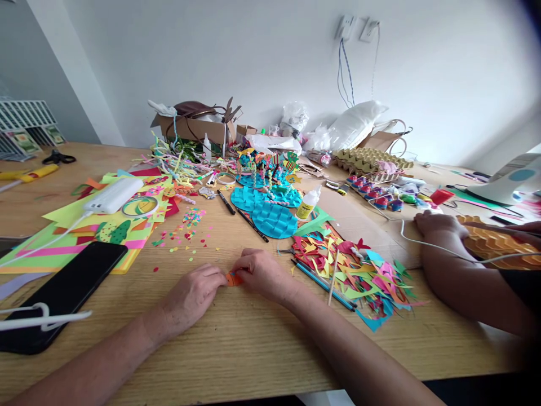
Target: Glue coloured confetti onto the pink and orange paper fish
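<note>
A small orange paper piece [234,279] with some blue on it is pinched between my two hands, just above or on the wooden table. My left hand [198,290] grips its left end, fingers closed. On its other side my right hand [262,273] holds it between thumb and fingers, partly covering it. Beyond the hands lies a blue woven paper oval [274,219], joined to a decorated blue paper craft [268,175]. Confetti dots [192,223] are scattered ahead of my left hand. A glue bottle [308,204] stands by the blue oval.
To the right spreads a heap of paper scraps [350,265] beside blue pens [323,285]. At left are a black phone [63,293], a white power bank [114,194] and coloured paper sheets [54,217]. A co-worker's arm [448,254] rests at the right, near egg trays [367,160].
</note>
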The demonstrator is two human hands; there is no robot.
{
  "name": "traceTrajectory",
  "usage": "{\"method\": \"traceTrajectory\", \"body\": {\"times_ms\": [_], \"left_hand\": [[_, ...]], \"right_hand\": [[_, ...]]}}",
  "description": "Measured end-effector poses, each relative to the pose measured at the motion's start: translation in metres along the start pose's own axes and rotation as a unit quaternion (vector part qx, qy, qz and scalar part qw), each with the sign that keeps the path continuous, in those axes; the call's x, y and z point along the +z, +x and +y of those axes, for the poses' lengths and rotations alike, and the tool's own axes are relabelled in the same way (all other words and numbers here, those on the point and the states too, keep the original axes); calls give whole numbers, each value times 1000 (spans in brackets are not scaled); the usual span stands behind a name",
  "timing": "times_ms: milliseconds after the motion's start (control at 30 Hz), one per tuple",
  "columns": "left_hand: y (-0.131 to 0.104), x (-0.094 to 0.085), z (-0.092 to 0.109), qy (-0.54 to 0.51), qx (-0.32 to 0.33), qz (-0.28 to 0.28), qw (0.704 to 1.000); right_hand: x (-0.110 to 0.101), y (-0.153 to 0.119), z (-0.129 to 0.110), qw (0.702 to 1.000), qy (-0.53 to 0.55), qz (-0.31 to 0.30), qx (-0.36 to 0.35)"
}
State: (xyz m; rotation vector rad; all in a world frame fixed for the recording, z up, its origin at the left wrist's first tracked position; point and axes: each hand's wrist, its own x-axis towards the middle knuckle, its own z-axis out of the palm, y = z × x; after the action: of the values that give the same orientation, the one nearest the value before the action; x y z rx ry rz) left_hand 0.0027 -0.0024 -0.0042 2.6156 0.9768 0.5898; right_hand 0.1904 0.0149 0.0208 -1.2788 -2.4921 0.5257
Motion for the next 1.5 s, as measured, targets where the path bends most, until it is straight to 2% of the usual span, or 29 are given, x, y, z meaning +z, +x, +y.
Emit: {"method": "traceTrajectory", "body": {"times_ms": [333, 433, 533, 600, 733, 833, 900, 1000, 1067, 1267, 1500], "left_hand": [[0, 0, -1, -23, -2, 15, 1000], [1, 1, 0, -35, -21, 12, 999], [5, -6, 0, -63, -56, 1, 996], [10, -17, -3, -69, -80, -4, 994], [28, -51, -24, 35, -166, -13, 985], [45, -73, -51, 105, -225, -20, 968], [55, -81, -71, 125, -257, -32, 958], [66, -83, -93, 148, -291, -61, 943], [70, -81, -101, 159, -305, -87, 935], [75, -78, -109, 179, -320, -162, 916], [75, -73, -121, 196, -325, -185, 907]], "right_hand": [[-5, 1, 0, 999, 4, 32, 25], [-7, 0, 1, 999, -7, 45, 24], [-13, -4, -3, 998, -24, 53, 18], [-20, -9, -9, 998, -43, 48, 8], [-34, -22, -25, 997, -81, 7, -9], [-37, -28, -31, 996, -88, -8, -25], [-34, -29, -30, 996, -82, -5, -26], [-25, -29, -22, 997, -74, 17, -20], [-19, -30, -16, 996, -73, 37, -19], [-9, -30, -4, 995, -65, 68, -20], [-9, -30, -3, 996, -61, 62, -23]]}}
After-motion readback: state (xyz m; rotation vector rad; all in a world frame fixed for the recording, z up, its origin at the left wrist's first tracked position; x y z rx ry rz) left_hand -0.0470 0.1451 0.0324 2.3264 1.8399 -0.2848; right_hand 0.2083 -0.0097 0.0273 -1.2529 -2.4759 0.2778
